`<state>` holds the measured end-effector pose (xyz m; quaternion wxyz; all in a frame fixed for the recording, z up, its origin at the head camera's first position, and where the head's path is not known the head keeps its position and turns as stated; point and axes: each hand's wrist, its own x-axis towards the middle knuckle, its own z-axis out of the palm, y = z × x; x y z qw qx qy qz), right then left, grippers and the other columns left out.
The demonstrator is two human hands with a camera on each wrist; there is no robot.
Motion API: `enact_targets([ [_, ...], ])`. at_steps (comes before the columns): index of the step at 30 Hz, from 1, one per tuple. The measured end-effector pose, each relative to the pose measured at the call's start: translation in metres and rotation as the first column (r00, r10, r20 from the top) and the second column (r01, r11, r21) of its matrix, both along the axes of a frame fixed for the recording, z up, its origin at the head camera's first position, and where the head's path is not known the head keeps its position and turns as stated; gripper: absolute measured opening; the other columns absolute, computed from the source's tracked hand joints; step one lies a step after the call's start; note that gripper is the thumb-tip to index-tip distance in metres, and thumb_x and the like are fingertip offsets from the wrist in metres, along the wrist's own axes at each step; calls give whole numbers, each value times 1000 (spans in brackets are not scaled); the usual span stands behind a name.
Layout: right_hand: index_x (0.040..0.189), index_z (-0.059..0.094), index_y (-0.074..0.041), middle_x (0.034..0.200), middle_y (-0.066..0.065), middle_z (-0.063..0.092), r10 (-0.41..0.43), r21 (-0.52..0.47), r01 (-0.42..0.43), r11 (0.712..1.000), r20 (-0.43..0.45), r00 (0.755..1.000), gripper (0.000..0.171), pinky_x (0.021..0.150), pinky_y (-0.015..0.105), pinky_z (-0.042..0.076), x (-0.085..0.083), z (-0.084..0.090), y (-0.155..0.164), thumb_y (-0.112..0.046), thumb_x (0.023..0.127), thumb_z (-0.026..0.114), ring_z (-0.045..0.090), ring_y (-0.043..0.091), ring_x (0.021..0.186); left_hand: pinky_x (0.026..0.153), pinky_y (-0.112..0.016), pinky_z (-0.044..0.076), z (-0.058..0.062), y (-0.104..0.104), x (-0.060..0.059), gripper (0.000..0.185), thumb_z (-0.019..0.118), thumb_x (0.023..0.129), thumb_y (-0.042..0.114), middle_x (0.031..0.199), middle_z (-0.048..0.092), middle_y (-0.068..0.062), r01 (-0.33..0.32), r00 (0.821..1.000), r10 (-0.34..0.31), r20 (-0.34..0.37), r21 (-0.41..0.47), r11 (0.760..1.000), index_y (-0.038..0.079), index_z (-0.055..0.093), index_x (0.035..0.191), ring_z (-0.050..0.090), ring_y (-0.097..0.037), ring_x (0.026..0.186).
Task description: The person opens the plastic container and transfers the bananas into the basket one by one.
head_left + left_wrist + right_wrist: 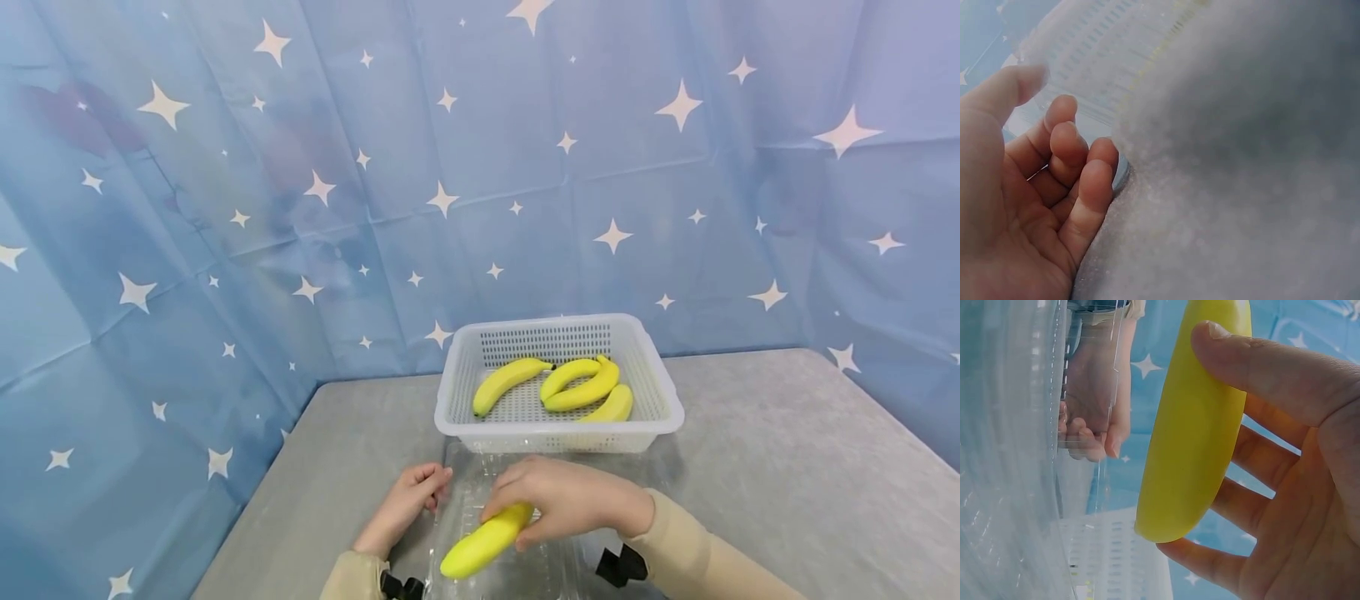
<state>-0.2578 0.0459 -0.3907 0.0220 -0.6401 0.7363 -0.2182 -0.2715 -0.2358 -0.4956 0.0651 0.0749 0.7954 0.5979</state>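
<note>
The right hand's grip curls round a banana over the clear tray, long axis slanting toward the person; the left hand, loosely curled, touches the tray's left edge

From the head camera we looked forward and down across the grey table toward its far edge, where a white basket stood against the starred curtain. Our left wrist camera sat very near the table top, facing that basket past the left hand. Our right wrist camera looked up close along the right hand and its banana, sharing the basket, the left hand and the curtain with the head view.
</note>
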Motion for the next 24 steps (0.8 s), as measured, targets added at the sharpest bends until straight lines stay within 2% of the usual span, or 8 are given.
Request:
enact_targets([
  [12, 124, 64, -21, 115, -14, 62, -38, -13, 38, 999, 7, 999, 42, 92, 23, 44, 3, 8, 6, -23, 84, 77, 55, 1, 105, 54, -23, 45, -2, -1, 1, 42, 60, 97, 27, 65, 53, 1, -5, 1000, 5, 14, 8, 1000, -9, 53, 77, 47, -11, 56],
  [24, 122, 65, -17, 116, -13, 62, -64, -85, 63, 994, -10, 998, 44, 93, 25, 44, 3, 16, 14, -18, 81, 79, 56, 5, 106, 53, -22, 43, -1, 0, 0, 40, 58, 98, 26, 65, 53, 1, 6, 1000, -6, -6, 14, 1000, -8, 54, 76, 47, -10, 54],
])
